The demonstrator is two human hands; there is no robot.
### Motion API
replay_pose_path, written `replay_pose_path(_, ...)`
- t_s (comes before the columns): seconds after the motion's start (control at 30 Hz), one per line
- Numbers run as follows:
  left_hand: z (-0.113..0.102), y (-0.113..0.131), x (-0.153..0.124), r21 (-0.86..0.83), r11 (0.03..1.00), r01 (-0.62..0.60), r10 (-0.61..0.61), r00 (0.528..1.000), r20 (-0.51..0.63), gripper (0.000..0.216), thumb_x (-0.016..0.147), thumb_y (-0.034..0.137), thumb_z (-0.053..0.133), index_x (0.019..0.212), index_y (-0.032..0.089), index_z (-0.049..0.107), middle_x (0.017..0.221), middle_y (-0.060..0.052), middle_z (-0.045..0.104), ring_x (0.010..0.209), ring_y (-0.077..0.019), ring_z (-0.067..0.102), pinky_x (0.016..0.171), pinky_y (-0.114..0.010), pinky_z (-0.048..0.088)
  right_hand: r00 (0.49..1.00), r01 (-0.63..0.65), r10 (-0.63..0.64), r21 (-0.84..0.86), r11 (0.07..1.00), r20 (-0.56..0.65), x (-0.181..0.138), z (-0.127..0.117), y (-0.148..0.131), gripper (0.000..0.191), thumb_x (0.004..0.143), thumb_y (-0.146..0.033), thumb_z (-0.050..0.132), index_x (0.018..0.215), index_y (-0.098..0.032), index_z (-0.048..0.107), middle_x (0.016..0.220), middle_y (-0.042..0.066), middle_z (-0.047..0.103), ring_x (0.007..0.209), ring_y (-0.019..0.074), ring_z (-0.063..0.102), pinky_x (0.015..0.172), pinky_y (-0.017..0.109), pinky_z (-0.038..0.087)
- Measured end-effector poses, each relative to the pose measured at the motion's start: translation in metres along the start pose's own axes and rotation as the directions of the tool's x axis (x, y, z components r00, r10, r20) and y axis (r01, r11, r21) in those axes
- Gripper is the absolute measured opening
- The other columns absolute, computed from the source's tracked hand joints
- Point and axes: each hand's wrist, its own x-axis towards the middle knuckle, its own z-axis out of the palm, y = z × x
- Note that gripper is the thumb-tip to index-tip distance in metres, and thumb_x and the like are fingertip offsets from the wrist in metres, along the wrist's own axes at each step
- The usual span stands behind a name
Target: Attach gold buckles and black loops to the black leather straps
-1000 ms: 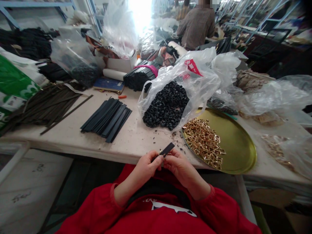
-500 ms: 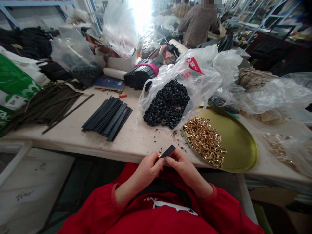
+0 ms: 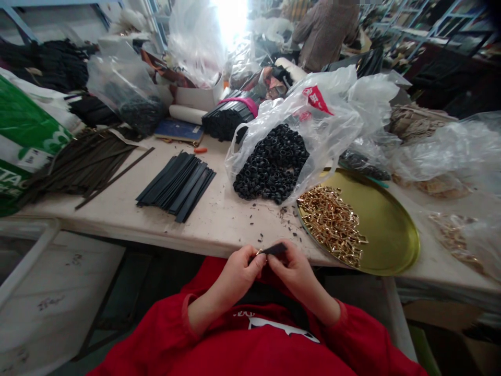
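Observation:
My left hand [image 3: 246,267] pinches a small gold buckle [image 3: 260,252] at the table's front edge. A short black strap [image 3: 275,249] runs from the buckle into my right hand [image 3: 288,262], whose thumb and fingers are closed on it. Whether the strap passes fully through the buckle is hidden by my fingertips. To the right, a heap of gold buckles [image 3: 332,222] lies on a round gold tray [image 3: 391,235]. Beyond my hands, small black loops [image 3: 270,167] fill an open clear plastic bag [image 3: 332,122]. A stack of flat black straps [image 3: 176,185] lies to the left.
Dark brown strips [image 3: 90,162] and a green-and-white bag [image 3: 27,136] occupy the left end. A blue notebook [image 3: 179,130], an orange piece [image 3: 200,150] and a bundle of black strips [image 3: 223,122] lie farther back. Another person [image 3: 326,34] is in the background.
The strap's free end has tipped down toward the right, and my right fingers now cover more of it. My left hand keeps its pinch on the buckle. The view has shifted slightly.

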Motion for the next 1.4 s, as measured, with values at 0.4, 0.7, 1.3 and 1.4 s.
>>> replay_pose_path(0.4, -0.008, 0.004, 0.008, -0.02, 0.997, 0.076, -0.075, 0.997, 0.024, 0.033, 0.072, 0.046, 0.057, 0.061, 0.017, 0.043, 0.049, 0.007, 0.047, 0.045, -0.0079, 0.041, 0.044, -0.019, 0.03, 0.993, -0.102, 0.094, 0.116, 0.988, 0.078, 0.006, -0.001, -0.003, 0.026, 0.076, -0.042, 0.056, 0.071, -0.019, 0.047, 0.061, -0.004, 0.049, 0.058, 0.0106, 0.046, 0.056, 0.024, 0.037)
replay_pose_path(0.7, -0.024, 0.004, 0.037, 0.057, 0.998, -0.028, 0.026, 0.999, 0.039, 0.023, 0.079, 0.038, 0.047, 0.084, 0.017, 0.056, 0.055, 0.006, 0.049, 0.048, -0.01, 0.047, 0.048, -0.021, 0.035, 0.995, 0.053, -0.028, -0.279, 0.959, 0.092, 0.068, -0.033, -0.004, 0.036, 0.089, -0.043, 0.031, 0.073, -0.018, 0.052, 0.065, 0.002, 0.055, 0.06, 0.0144, 0.051, 0.058, 0.026, 0.04)
replay_pose_path(1.3, -0.031, -0.001, 0.058, -0.144, 0.989, -0.024, 0.032, 0.998, 0.054, 0.031, 0.082, 0.043, 0.038, 0.08, 0.016, 0.053, 0.046, 0.008, 0.041, 0.038, -0.0078, 0.037, 0.039, -0.018, 0.03, 0.957, -0.143, 0.171, -0.131, 0.981, 0.236, 0.084, -0.031, -0.011, 0.031, 0.081, -0.043, 0.042, 0.069, -0.017, 0.052, 0.057, -0.001, 0.055, 0.045, 0.0085, 0.045, 0.045, 0.022, 0.035)
replay_pose_path(1.4, -0.029, 0.005, 0.046, -0.079, 0.997, -0.013, 0.023, 0.992, 0.125, 0.03, 0.08, 0.042, 0.042, 0.078, 0.015, 0.056, 0.046, 0.008, 0.04, 0.04, -0.007, 0.037, 0.039, -0.018, 0.028, 0.934, -0.183, 0.188, -0.044, 0.982, 0.303, 0.07, -0.029, -0.014, 0.033, 0.08, -0.046, 0.044, 0.076, -0.016, 0.055, 0.054, -0.004, 0.052, 0.041, 0.0061, 0.041, 0.041, 0.02, 0.031)
